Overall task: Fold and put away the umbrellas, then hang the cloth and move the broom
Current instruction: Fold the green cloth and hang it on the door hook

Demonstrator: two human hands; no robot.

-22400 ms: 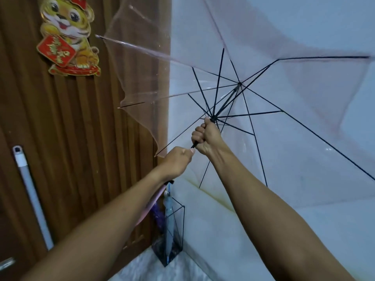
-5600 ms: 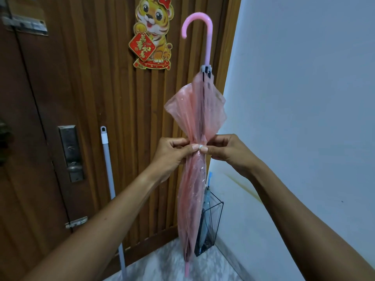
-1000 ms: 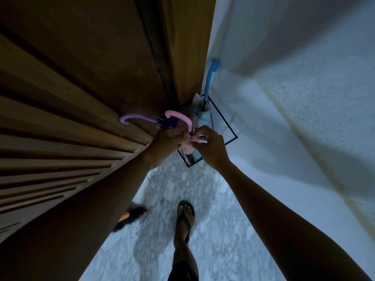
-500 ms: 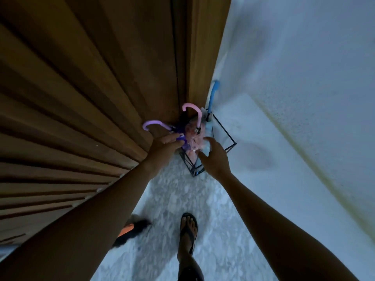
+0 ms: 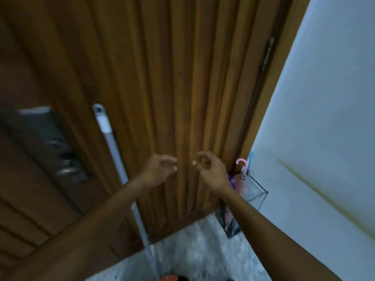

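The folded pink umbrella (image 5: 241, 175) stands in the black wire umbrella stand (image 5: 257, 191) in the corner between the wooden door and the white wall, its pink hook handle up. A blue handle (image 5: 250, 159) and a purple umbrella (image 5: 231, 180) share the stand. My left hand (image 5: 160, 169) and my right hand (image 5: 211, 169) hover empty in front of the door, fingers loosely curled and apart, left of the stand. The broom's pale handle (image 5: 115, 155) leans against the door, just left of my left forearm. No cloth is visible.
The ribbed wooden door (image 5: 182, 78) fills the view, with a metal lock plate and lever (image 5: 60, 159) at left. A white wall (image 5: 324, 118) is at right. Marble floor (image 5: 203, 250) lies below, with an orange and black object (image 5: 170, 278) at the bottom edge.
Both hands let go of the pink umbrella in the stand and drew back up and left. My view lifted from looking straight down to facing the door, bringing the broom handle into sight.
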